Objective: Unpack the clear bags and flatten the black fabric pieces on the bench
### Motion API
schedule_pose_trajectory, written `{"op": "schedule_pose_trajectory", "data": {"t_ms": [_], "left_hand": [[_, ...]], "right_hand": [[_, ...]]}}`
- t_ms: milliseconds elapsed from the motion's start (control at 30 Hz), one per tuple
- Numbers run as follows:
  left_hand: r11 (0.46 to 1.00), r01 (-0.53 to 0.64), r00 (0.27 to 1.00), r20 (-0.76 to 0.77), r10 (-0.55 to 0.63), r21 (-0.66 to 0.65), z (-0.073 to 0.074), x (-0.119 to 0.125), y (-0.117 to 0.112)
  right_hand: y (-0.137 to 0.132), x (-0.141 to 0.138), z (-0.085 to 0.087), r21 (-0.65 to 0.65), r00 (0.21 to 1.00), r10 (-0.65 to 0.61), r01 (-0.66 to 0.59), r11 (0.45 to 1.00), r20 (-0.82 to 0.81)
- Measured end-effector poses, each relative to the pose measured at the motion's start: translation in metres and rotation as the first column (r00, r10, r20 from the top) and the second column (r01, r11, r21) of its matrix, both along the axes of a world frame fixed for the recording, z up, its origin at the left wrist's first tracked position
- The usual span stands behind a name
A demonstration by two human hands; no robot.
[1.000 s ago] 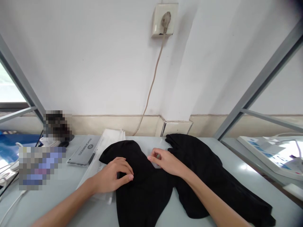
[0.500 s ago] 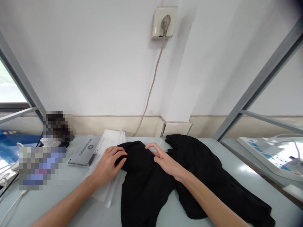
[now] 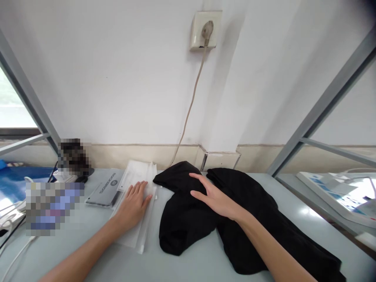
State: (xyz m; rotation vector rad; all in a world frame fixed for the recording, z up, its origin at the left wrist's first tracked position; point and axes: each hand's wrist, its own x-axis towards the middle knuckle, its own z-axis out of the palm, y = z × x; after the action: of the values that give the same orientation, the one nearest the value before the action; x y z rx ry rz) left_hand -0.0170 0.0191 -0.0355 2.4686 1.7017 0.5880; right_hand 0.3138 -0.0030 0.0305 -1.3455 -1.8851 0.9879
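My left hand [image 3: 132,206] lies flat on a translucent zip bag [image 3: 140,231], its fingers stretched out and holding nothing. To the right, my right hand [image 3: 216,197] is over a black cloth piece [image 3: 185,211], thumb and fingers apart. Whether its palm presses on the cloth I cannot tell. This piece is bunched on the table, with a pointed flap at its far left. Another black cloth length, perhaps part of the same garment, the dark fabric [image 3: 282,231], runs beneath my right forearm toward the lower right.
A grey ROCKBROS packet [image 3: 104,188] lies left of the zip bag on the pale table [image 3: 102,254]. A cable [image 3: 190,105] hangs from the wall socket [image 3: 205,31]. Grey metal bars [image 3: 323,102] slant at both sides. White power strips and wires lie at the left edge.
My left hand has left the black cloth and moved onto the zip bag. The near end of the cloth is now folded up away from the table's front. My right hand's fingers have spread.
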Motion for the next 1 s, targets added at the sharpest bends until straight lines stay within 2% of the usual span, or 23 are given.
{"op": "schedule_pose_trajectory", "data": {"t_ms": [100, 167, 267, 333, 400, 467, 533, 600, 667, 733, 800, 833, 900, 933, 1000], "left_hand": [[1.000, 0.012, 0.998, -0.055, -0.012, 0.002, -0.004, -0.002, 0.001], [1.000, 0.028, 0.998, -0.061, -0.028, 0.011, -0.006, -0.004, 0.001], [0.999, 0.046, 0.997, -0.065, -0.045, 0.010, -0.006, -0.005, 0.001], [0.999, 0.042, 0.996, -0.078, -0.042, -0.003, -0.006, -0.006, 0.001], [0.999, 0.030, 0.995, -0.091, -0.031, -0.017, -0.006, -0.007, 0.001], [1.000, 0.024, 0.995, -0.092, -0.026, -0.020, -0.007, -0.007, 0.001], [1.000, 0.026, 0.996, -0.088, -0.027, -0.017, -0.010, -0.007, 0.001], [1.000, 0.026, 0.995, -0.093, -0.027, -0.013, -0.012, -0.007, 0.001], [1.000, 0.026, 0.994, -0.108, -0.025, 0.007, -0.010, -0.006, 0.002], [0.998, 0.017, 0.992, -0.124, -0.008, 0.066, -0.002, -0.006, 0.001], [0.988, -0.012, 0.988, -0.147, 0.035, 0.156, 0.012, -0.006, 0.000], [0.978, -0.030, 0.985, -0.162, 0.064, 0.206, 0.020, -0.007, 0.000], [0.961, -0.096, 0.965, -0.214, 0.154, 0.258, 0.036, -0.010, -0.003], [0.950, -0.147, 0.943, -0.251, 0.219, 0.276, 0.043, -0.011, -0.004], [0.937, -0.213, 0.891, -0.338, 0.302, 0.275, 0.052, -0.013, -0.007]], "right_hand": [[-0.001, 0.012, 0.010, 0.008, 0.993, 0.062, -0.063, 0.998, 0.098], [-0.004, 0.026, 0.026, 0.067, 0.990, 0.038, -0.048, 0.997, 0.139], [-0.013, 0.061, 0.054, 0.166, 0.986, -0.141, 0.125, 0.978, 0.087], [-0.019, 0.093, 0.061, 0.155, 0.959, -0.263, 0.245, 0.957, 0.105], [-0.023, 0.128, 0.050, 0.145, 0.921, -0.341, 0.318, 0.937, 0.187], [-0.025, 0.163, 0.022, 0.160, 0.887, -0.385, 0.354, 0.922, 0.257], [-0.026, 0.194, -0.012, 0.227, 0.846, -0.440, 0.384, 0.895, 0.302], [-0.027, 0.215, -0.039, 0.261, 0.826, -0.453, 0.380, 0.887, 0.336], [-0.028, 0.224, -0.050, 0.265, 0.794, -0.475, 0.399, 0.878, 0.380], [-0.029, 0.216, -0.045, 0.335, 0.710, -0.528, 0.411, 0.848, 0.466], [-0.030, 0.190, -0.027, 0.442, 0.612, -0.603, 0.414, 0.796, 0.512], [-0.030, 0.172, -0.015, 0.470, 0.625, -0.599, 0.385, 0.795, 0.501], [-0.030, 0.129, 0.009, 0.449, 0.729, -0.521, 0.322, 0.833, 0.444], [-0.030, 0.105, 0.019, 0.381, 0.782, -0.463, 0.312, 0.870, 0.417], [-0.028, 0.059, 0.033, 0.216, 0.878, -0.286, 0.215, 0.952, 0.384]]}}
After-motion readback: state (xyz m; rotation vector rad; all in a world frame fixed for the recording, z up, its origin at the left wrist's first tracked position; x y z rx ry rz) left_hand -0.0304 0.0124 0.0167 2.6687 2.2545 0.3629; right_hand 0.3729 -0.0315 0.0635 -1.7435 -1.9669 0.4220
